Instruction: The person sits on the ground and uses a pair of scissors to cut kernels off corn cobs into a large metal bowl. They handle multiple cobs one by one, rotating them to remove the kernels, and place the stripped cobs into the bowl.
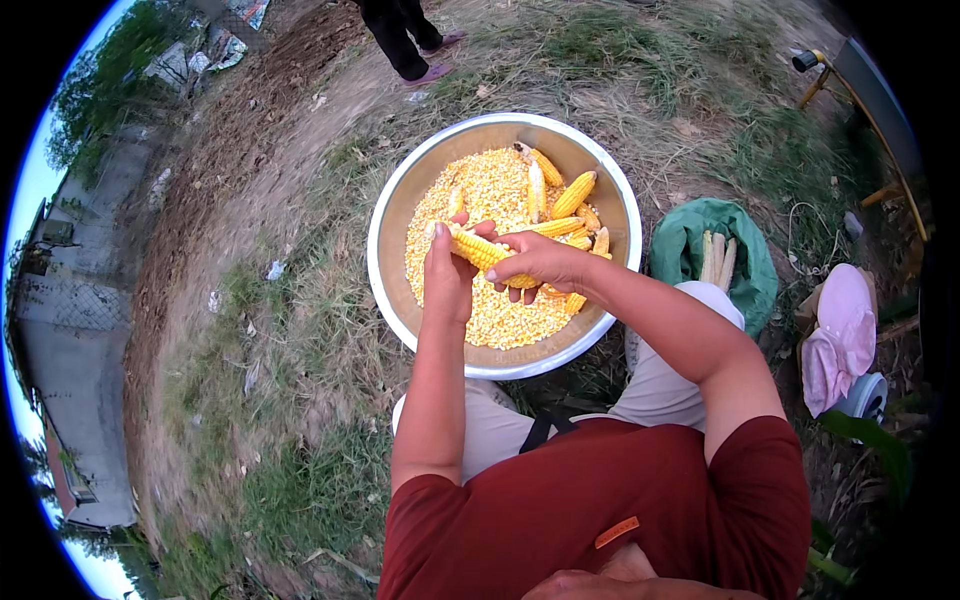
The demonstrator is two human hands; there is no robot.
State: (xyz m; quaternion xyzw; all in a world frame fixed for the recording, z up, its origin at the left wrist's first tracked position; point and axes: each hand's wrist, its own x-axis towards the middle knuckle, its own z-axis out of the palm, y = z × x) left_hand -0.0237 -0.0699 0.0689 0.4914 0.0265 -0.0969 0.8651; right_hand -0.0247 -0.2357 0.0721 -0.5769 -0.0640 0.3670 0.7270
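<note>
Between both my hands is a yellow ear of corn (pixel 486 253), held over a wide metal basin (pixel 391 247). My left hand (pixel 448 277) grips its upper left end, thumb laid along the tip. Around the lower right end my right hand (pixel 541 262) is closed, its thumb pressing on the kernels. Loose corn kernels (pixel 487 174) cover much of the basin's bottom. Several other ears of corn (pixel 574 195) lie on the kernels at the right side, partly hidden by my right hand. One pale ear (pixel 535 191) looks mostly stripped.
A green sack (pixel 757 277) holding several bare cobs (pixel 718 259) stands right of the basin. Pink cloth (pixel 840 337) and a light blue container (pixel 862 399) lie farther right. A person's legs (pixel 405 37) are beyond the basin. A wall (pixel 75 367) runs along the left.
</note>
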